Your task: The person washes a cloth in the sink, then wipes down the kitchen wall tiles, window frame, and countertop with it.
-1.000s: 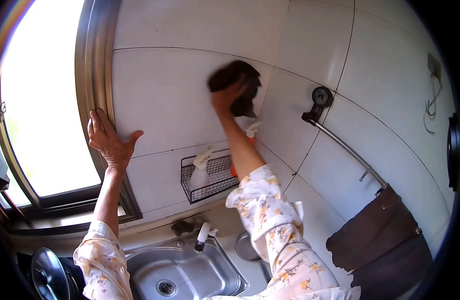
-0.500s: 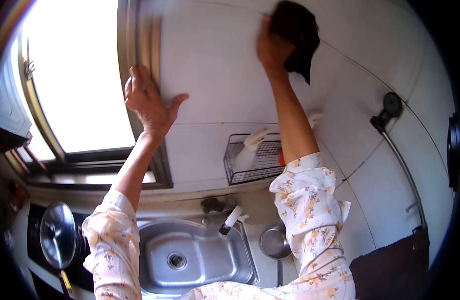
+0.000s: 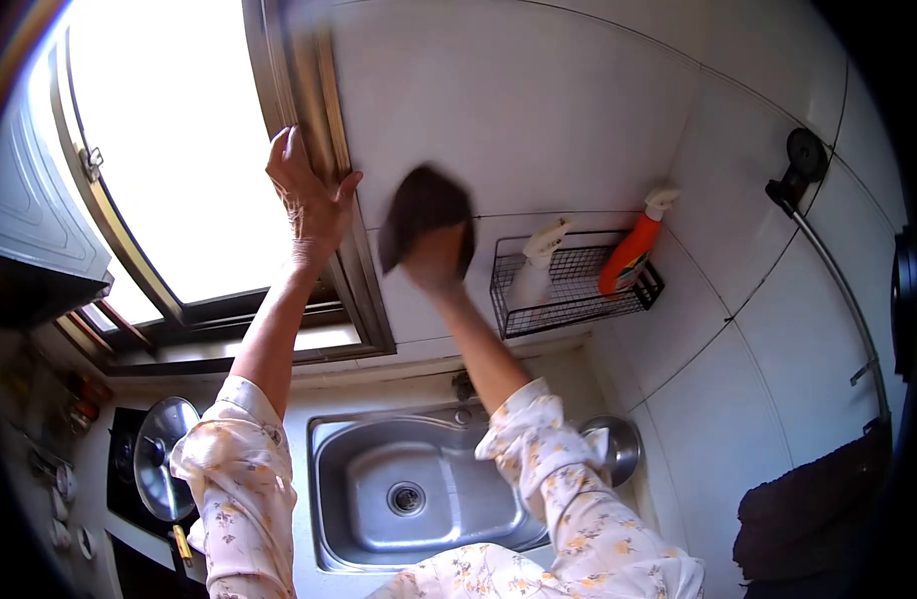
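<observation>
My left hand (image 3: 314, 205) rests against the brown window frame (image 3: 314, 110), its thumb spread away from the fingers and its fingertips at the frame's inner edge. A dark brown cloth (image 3: 424, 205) is in my right hand (image 3: 437, 262), held against the white tiled wall (image 3: 568, 120) just right of the window. Both cloth and hand are blurred by motion, and the cloth partly hides the fingers. Close to the right hand, a black wire basket (image 3: 553, 324) on the wall holds a white spray bottle (image 3: 531, 280) and an orange spray bottle (image 3: 633, 250).
Below is a steel sink (image 3: 379, 489). A steel pan (image 3: 623, 449) sits right of it, partly behind my sleeve. A lidded pan (image 3: 164, 459) stands on the stove at left. On the right wall are a metal rail (image 3: 848, 285) and a hanging dark towel (image 3: 808, 509).
My right hand has moved down and left with the cloth, from high on the wall to beside the window frame. The left hand stays on the frame, its thumb nearer the fingers. The view has shifted.
</observation>
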Motion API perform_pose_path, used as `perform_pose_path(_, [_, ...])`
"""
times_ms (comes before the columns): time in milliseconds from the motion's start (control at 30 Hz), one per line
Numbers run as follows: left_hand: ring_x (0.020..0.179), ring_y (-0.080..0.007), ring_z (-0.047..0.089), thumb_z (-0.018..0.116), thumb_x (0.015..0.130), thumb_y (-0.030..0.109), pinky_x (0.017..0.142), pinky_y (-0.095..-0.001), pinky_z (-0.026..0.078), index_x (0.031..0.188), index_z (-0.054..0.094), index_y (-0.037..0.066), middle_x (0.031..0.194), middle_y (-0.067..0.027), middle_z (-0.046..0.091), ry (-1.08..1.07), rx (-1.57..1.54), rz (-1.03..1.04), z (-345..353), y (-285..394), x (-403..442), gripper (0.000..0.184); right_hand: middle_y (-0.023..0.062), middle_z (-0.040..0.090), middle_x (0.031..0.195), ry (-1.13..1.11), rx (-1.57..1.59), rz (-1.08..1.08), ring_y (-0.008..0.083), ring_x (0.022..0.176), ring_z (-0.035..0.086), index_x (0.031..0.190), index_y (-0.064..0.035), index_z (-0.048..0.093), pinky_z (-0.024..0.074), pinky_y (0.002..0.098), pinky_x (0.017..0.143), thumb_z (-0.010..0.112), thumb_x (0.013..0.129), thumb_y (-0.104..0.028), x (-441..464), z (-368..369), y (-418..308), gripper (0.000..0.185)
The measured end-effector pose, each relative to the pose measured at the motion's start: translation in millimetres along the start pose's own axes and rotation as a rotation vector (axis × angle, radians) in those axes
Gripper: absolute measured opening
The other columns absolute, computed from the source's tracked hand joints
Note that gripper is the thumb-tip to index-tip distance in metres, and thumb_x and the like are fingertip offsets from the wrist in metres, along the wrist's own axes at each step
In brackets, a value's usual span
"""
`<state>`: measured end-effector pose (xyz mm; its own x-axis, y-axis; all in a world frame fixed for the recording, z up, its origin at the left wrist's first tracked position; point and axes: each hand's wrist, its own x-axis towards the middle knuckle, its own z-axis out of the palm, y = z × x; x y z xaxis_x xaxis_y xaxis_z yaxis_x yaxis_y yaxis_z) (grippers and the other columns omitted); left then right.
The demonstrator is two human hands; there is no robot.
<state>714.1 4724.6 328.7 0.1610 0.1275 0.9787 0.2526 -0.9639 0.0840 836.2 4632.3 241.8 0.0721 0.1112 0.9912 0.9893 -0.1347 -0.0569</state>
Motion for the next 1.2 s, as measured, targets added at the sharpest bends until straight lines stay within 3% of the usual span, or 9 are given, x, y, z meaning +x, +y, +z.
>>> perform_pose_path(100, [0.123,-0.0362,0.021,0.078,0.066,0.008,0.100,-0.0482,0.025,0.138,0.014,0.006,0.137,-0.0176,0.013,-0.029,-0.016,-0.047,10,3,-4,0.097,0.0232,0.055,0.111,-0.702,0.080,0.683,0.0352,0.105,0.052,0.117,0.0022,0.052,0.0341,0.0446,0.098,0.056,0.082,-0.030,42,-6,23,0.048])
perform_pose_path(233, [0.127,-0.0366,0.014,0.072,0.067,-0.003,0.100,-0.0494,0.021,0.141,0.008,0.006,0.141,-0.0172,0.003,-0.033,-0.033,-0.087,14,8,-8,0.098,0.0270,0.036,0.134,0.112,-0.082,0.466,0.0446,0.125,0.032,0.129,0.0051,0.040,0.0181,0.0520,0.106,0.048,0.088,-0.040,-27,40,18,0.061])
perform_pose_path(433, [0.130,-0.0375,0.010,0.071,0.071,0.002,0.104,-0.0512,0.019,0.140,0.010,0.003,0.141,-0.0174,0.001,-0.036,-0.064,-0.039,12,12,-9,0.092,0.0248,0.040,0.132,0.025,-0.180,0.509,0.0395,0.127,0.031,0.126,0.0045,0.043,0.0175,0.0506,0.106,0.051,0.089,-0.036,-56,45,35,0.056])
perform_pose_path(533, [0.130,-0.0376,0.010,0.070,0.070,0.001,0.105,-0.0516,0.020,0.141,0.010,0.003,0.141,-0.0163,0.001,-0.050,-0.043,-0.057,9,18,-9,0.093,0.0209,0.062,0.082,0.087,-0.429,0.617,0.0313,0.067,0.061,0.131,0.0062,0.033,0.0518,0.0375,0.055,0.043,0.095,-0.031,-22,46,67,0.053])
perform_pose_path(633, [0.131,-0.0370,0.010,0.070,0.070,-0.001,0.107,-0.0501,0.021,0.141,0.010,0.001,0.142,-0.0146,0.000,-0.065,-0.059,-0.073,8,20,-7,0.093,0.0162,0.058,0.060,0.168,-0.518,0.637,0.0272,0.039,0.051,0.137,0.0046,0.019,0.0392,0.0341,0.033,0.042,0.096,-0.026,2,49,79,0.055])
perform_pose_path(767, [0.130,-0.0358,0.013,0.069,0.072,-0.001,0.108,-0.0462,0.019,0.142,0.008,0.001,0.142,-0.0153,0.002,-0.052,-0.025,-0.072,9,22,-8,0.093,0.0223,0.061,0.077,0.048,0.392,1.240,0.0383,0.071,0.059,0.140,-0.0013,0.006,0.0475,0.0445,0.068,0.017,0.098,-0.043,71,0,41,0.060])
perform_pose_path(900, [0.129,-0.0347,0.015,0.067,0.073,0.000,0.107,-0.0452,0.018,0.142,0.006,0.001,0.143,-0.0160,0.003,-0.061,0.016,-0.045,9,19,-12,0.092,0.0282,0.043,0.129,0.393,-0.060,0.993,0.0387,0.124,0.036,0.127,0.0096,0.040,0.0170,0.0456,0.108,0.017,0.094,-0.054,133,8,29,0.075])
perform_pose_path(1100, [0.130,-0.0338,0.013,0.069,0.072,0.002,0.107,-0.0453,0.018,0.142,0.006,0.001,0.144,-0.0158,0.001,-0.060,0.042,-0.031,9,16,-10,0.094,0.0244,0.043,0.130,0.315,-0.228,0.681,0.0365,0.130,0.026,0.118,0.0108,0.047,0.0010,0.0616,0.105,0.023,0.097,-0.040,235,-29,58,0.059])
perform_pose_path(1200, [0.131,-0.0336,0.013,0.069,0.072,0.002,0.107,-0.0456,0.018,0.143,0.006,0.001,0.144,-0.0154,0.001,-0.066,0.021,-0.051,11,15,-13,0.095,0.0258,0.063,0.092,0.460,-0.449,0.286,0.0416,0.108,0.051,0.098,0.0087,0.061,0.0156,0.0575,0.106,0.027,0.095,-0.046,252,-59,99,0.064])
